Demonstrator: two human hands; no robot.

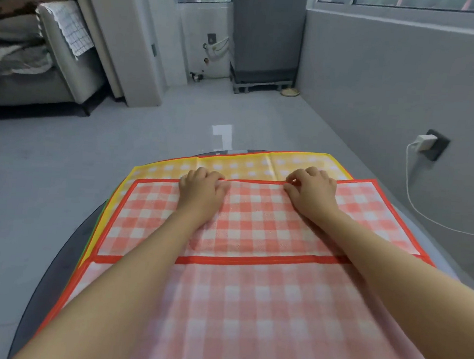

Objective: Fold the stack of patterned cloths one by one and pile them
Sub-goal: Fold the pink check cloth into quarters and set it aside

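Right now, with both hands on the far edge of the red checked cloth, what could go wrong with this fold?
Both hands, left hand and right hand, pinch only the middle of the red checked cloth, so its outer corners may sag and the fold land crooked.

The yellow checked cloth lies directly underneath with its edge close to the fingers; a grip could catch it too and drag it along.

The stack overhangs the dark round table on the left, so a hard pull might slide cloths off.
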